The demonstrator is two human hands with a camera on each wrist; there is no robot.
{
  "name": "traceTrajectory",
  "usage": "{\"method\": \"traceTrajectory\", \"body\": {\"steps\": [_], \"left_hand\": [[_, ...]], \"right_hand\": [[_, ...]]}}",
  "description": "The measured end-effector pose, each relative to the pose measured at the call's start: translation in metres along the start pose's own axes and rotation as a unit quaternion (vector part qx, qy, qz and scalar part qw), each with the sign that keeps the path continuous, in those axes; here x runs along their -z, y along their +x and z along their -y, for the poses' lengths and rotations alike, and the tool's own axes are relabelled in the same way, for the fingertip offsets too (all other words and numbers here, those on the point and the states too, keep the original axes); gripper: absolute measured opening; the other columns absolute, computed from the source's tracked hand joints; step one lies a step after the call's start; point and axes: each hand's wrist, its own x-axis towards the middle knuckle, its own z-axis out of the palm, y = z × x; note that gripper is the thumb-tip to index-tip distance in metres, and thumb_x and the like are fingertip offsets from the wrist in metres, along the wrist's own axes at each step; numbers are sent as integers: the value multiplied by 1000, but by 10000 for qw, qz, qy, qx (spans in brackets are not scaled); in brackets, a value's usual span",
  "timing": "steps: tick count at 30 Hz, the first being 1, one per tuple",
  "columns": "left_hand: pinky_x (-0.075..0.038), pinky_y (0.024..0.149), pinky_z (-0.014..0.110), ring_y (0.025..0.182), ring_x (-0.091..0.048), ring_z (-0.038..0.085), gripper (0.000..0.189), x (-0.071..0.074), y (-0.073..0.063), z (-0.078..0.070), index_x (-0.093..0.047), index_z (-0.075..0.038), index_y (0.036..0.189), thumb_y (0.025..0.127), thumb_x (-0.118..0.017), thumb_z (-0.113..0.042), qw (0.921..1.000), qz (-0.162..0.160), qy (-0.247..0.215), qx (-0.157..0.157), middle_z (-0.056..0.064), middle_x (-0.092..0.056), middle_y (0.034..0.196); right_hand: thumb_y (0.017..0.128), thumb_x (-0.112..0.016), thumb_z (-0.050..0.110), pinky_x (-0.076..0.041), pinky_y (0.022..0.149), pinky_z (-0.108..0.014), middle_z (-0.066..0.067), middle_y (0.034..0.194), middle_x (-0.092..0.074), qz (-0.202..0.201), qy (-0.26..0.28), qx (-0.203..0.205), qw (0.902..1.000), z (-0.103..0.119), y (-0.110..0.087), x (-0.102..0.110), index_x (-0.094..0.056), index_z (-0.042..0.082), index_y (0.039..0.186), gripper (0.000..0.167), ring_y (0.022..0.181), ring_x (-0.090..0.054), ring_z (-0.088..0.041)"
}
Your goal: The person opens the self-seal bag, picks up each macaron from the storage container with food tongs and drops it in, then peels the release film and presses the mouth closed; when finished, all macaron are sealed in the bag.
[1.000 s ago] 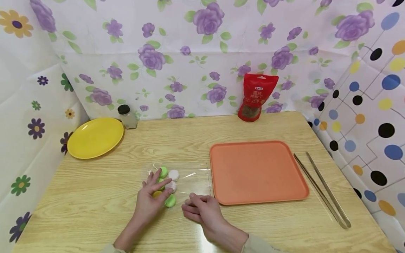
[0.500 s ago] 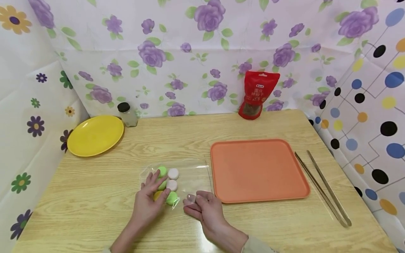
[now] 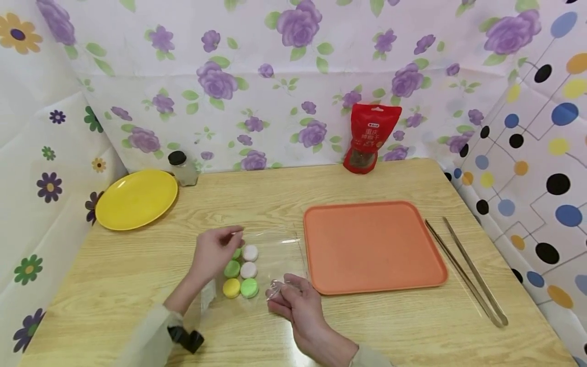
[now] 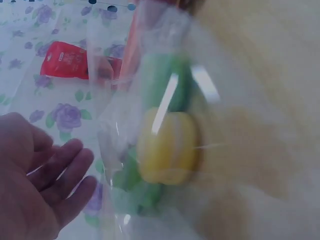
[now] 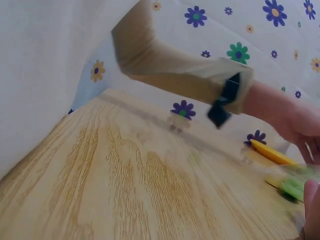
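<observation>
Several green, white and yellow macarons (image 3: 249, 270) lie in two columns within a clear plastic bag (image 3: 281, 255) on the wooden table. My right hand (image 3: 298, 306) pinches crumpled film at the bag's near right part. Above the far left part of the bag is my left hand (image 3: 213, 252), its fingertips close to the film and partly over a green macaron. In the left wrist view its loosely bent fingers (image 4: 65, 172) show beside the bag, with nothing visible between them. Through the film, a yellow macaron (image 4: 169, 147) looks blurred.
An orange tray (image 3: 376, 250) lies right of the bag, with metal tongs (image 3: 468, 272) beyond it. At the back left are a yellow plate (image 3: 136, 200) and a black-lidded jar (image 3: 183, 169). A red pouch (image 3: 371, 137) stands against the flowered backdrop.
My left hand has left the macarons and moved up to the bag's far left part, uncovering the yellow and green ones. The right hand has pinched the film and stays nearly in place.
</observation>
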Motion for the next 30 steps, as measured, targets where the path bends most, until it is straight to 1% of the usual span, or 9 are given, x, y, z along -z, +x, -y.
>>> {"method": "traceTrajectory", "body": {"steps": [3, 6, 9, 12, 15, 18, 22, 27, 30], "left_hand": [[-57, 80, 38, 93, -71, 26, 24, -10, 26, -1, -71, 5, 117, 95, -66, -5, 9952, 967, 142, 83, 14, -74, 102], [-54, 89, 45, 102, -68, 29, 28, -22, 47, -2, -68, 5, 121, 95, -66, -5, 9827, 1812, 353, -111, 16, -72, 112], [-55, 82, 38, 93, -67, 24, 28, -32, 63, -3, -69, 4, 121, 95, -67, -5, 9684, 2432, 546, -112, 14, -73, 106], [-51, 69, 30, 79, -62, 16, 24, -38, 73, -7, -72, 1, 116, 93, -68, -5, 9584, 2783, 624, 49, 8, -73, 97], [-46, 63, 27, 72, -57, 13, 15, -41, 76, -8, -76, -2, 106, 93, -69, -6, 9577, 2810, 605, 124, 5, -73, 90], [-49, 65, 27, 73, -61, 13, 10, -38, 74, -5, -77, -2, 98, 94, -69, -7, 9647, 2594, 428, 153, 4, -73, 87], [-56, 68, 31, 77, -67, 19, 13, -28, 66, -1, -74, 2, 102, 97, -65, -6, 9730, 2227, -253, 553, 8, -73, 86], [-58, 79, 47, 82, -71, 24, 22, -9, 57, -9, -65, 14, 113, 101, -59, -4, 9642, 1858, -1541, 1095, 18, -72, 93], [-54, 87, 51, 86, -72, 23, 25, 1, 49, -16, -62, 16, 116, 101, -58, -4, 9554, 1612, -2151, 1223, 20, -72, 98]], "right_hand": [[95, -65, 3, -58, 78, -31, -19, 104, -71, -35, -82, -40, 10000, -1, 0, 1, -37, -7, 138, 52, 85, -72, -19], [95, -68, 7, -58, 78, -30, -19, 103, -72, -29, -122, -71, 9999, -2, -1, 1, -38, -7, 139, 55, 85, -72, -19], [94, -69, 7, -58, 78, -30, -19, 101, -72, -16, -124, -53, 9999, -3, -1, 1, -38, -6, 140, 56, 86, -72, -20], [96, -66, 5, -58, 78, -31, -19, 105, -72, 13, -119, 0, 9999, -2, -2, 1, -38, -6, 141, 54, 86, -71, -19], [97, -63, 3, -58, 77, -30, -21, 112, -70, 66, -145, 46, 9999, -1, -2, 3, -38, -7, 141, 52, 85, -71, -18], [99, -60, 3, -58, 74, -27, -20, 118, -67, 171, -288, 83, 9994, 0, -4, 5, -38, -6, 141, 48, 84, -71, -17], [99, -57, 0, -58, 66, -25, -18, 116, -68, 224, -535, 350, 9977, 3, -6, 9, -44, -8, 135, 39, 80, -70, -16], [98, -56, -4, -55, 56, -23, -24, 108, -69, 210, -1014, 927, 9903, 15, -8, 16, -53, -13, 117, 22, 79, -71, -19], [99, -55, -2, -56, 57, -24, -25, 108, -70, 335, -1674, 1320, 9764, 28, -8, 22, -56, -12, 113, 17, 81, -72, -20]]}}
